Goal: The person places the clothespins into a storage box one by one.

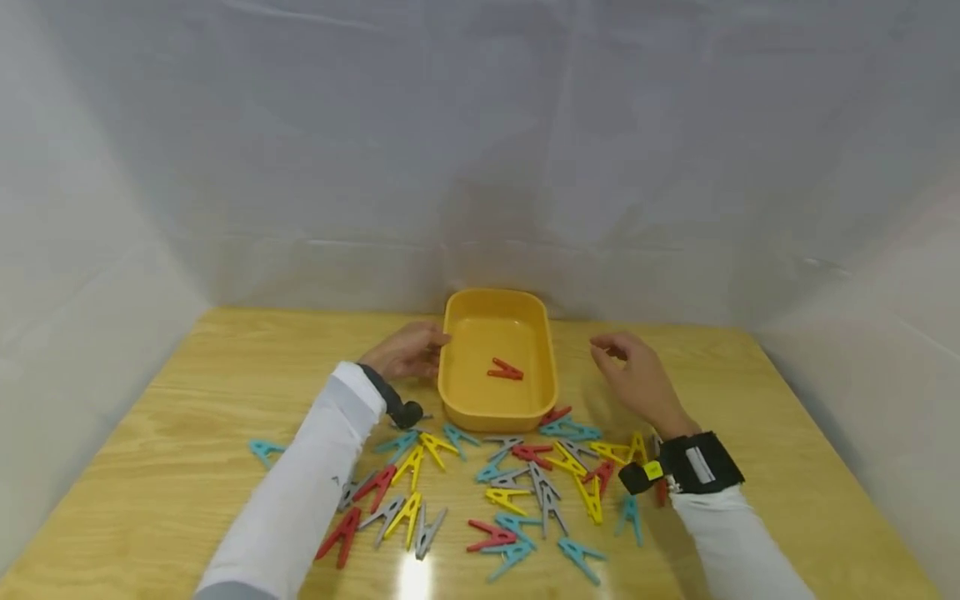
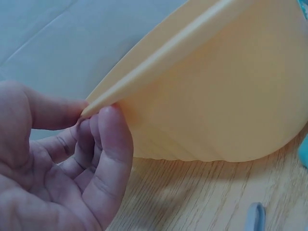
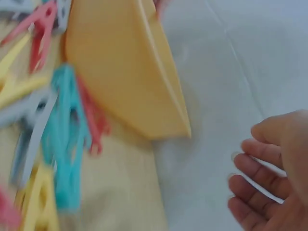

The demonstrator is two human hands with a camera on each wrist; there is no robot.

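Yellow tub (image 1: 498,398) sits on the wooden table (image 1: 787,433), near the back edge and about midway between the side edges, with one red clothespin (image 1: 506,370) lying inside it. Your left hand (image 1: 408,350) is at the tub's left rim; the left wrist view shows the thumb and curled fingertips (image 2: 111,126) pinching that rim, so you are grasping the tub. Your right hand (image 1: 637,375) hovers just right of the tub, apart from it, with the fingers loosely bent and nothing in them; the right wrist view, though blurred, shows the same empty, relaxed fingers (image 3: 250,185) beside the tub's corner. In front of the tub, toward the near edge of the table, a scatter of clothespins (image 1: 517,483) in red, yellow, teal and grey lies spread out, the nearest ones touching or just beside the tub's front wall. A single teal clothespin (image 1: 266,450) lies well apart, toward the left edge.
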